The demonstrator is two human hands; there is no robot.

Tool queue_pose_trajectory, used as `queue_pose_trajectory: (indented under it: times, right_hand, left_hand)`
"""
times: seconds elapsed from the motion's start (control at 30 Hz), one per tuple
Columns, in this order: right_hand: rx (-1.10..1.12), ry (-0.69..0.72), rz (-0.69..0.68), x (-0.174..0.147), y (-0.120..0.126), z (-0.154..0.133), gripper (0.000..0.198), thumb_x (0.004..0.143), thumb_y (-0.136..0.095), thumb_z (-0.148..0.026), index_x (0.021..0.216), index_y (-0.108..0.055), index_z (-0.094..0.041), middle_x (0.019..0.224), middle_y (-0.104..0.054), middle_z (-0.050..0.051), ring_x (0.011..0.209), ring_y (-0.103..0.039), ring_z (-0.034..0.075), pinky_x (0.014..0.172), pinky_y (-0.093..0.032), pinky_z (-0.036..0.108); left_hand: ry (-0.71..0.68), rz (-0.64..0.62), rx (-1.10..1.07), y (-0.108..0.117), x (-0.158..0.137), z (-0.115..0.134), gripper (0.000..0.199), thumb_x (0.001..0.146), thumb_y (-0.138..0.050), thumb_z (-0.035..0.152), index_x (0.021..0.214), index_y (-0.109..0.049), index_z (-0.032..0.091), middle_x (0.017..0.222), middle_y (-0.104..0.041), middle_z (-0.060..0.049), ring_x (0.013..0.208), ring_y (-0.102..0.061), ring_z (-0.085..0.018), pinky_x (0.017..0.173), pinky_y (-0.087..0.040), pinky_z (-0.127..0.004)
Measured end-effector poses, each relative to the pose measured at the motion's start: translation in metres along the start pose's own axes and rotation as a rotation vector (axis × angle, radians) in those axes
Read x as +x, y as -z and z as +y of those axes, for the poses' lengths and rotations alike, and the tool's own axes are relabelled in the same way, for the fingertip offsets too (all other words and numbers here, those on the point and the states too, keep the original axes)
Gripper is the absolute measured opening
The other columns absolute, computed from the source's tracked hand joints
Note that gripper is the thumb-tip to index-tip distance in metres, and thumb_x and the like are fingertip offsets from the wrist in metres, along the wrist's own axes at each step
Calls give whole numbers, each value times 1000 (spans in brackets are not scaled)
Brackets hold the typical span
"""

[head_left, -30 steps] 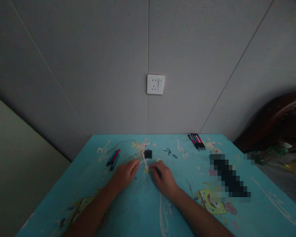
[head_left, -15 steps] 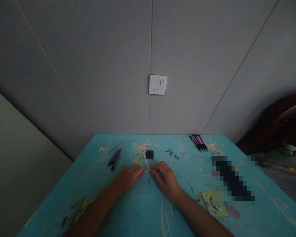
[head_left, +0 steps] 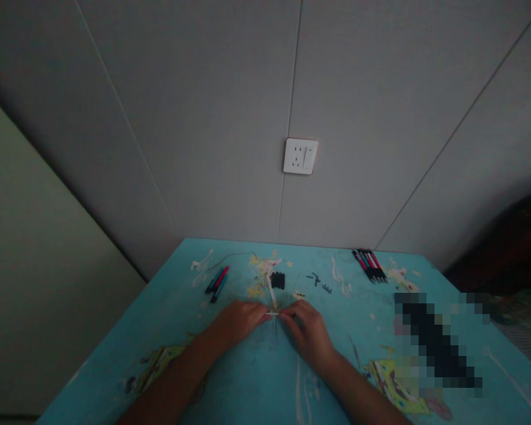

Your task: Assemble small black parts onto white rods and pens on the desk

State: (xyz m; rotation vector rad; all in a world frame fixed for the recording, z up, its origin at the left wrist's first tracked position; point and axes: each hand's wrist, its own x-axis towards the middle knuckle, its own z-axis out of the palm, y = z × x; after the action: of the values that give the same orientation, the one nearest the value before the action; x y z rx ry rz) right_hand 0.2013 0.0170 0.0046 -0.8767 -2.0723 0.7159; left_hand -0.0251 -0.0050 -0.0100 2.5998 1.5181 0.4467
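Observation:
My left hand point(head_left: 244, 317) is closed, fingertips pinching one end of a thin white stick that looks like a pen refill point(head_left: 272, 313). At its other end, the fingers of my right hand point(head_left: 308, 326) pinch it too, so it lies level between both hands just above the table. Fingers cover both tips. Right behind it lie more thin white refills point(head_left: 271, 290) in a narrow bunch. Beyond my right hand, a small block of black grips point(head_left: 278, 280) sits beside that bunch.
Red, blue and black pen barrels point(head_left: 217, 284) lie at the left. Small black pieces point(head_left: 319, 283) are scattered right of centre. A row of several pens point(head_left: 369, 265) rests by the back edge. A pixelated dark object point(head_left: 440, 345) is at the right. The blue patterned table point(head_left: 128, 330) meets a grey wall.
The camera view has turned a little, shifting the whole scene right and slightly down. Both hands still pinch the white refill, with little visible movement of the fingers.

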Motion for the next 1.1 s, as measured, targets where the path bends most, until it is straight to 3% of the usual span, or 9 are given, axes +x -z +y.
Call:
queue_pose_trajectory:
  times: [0.37,0.57,1.1]
  right_hand:
    - [21,-70,-34,0,0,8,21,95,-54,-32,82,-66,-22,81,-66,4,77,-62,19,73,-47,32]
    - [1,-119,-73,2,-2,12,26,96,-52,-36,80,-66,-21,78,-65,3,73,-62,19,69,-47,30]
    - [-126,5,-186,6,12,14,20,98,-49,-33,92,-66,-23,88,-64,5,86,-61,20,81,-47,33]
  left_hand:
    - [25,24,108,3,1,9,29,100,-37,39,100,-62,23,84,-67,-2,77,-66,-20,64,-44,-29]
    - [-25,68,120,4,1,6,25,98,-45,36,91,-62,20,81,-66,-2,75,-64,-19,62,-43,-29]
    - [-45,88,97,8,-1,2,25,98,-47,34,86,-63,18,78,-65,-2,74,-62,-17,64,-43,-27]
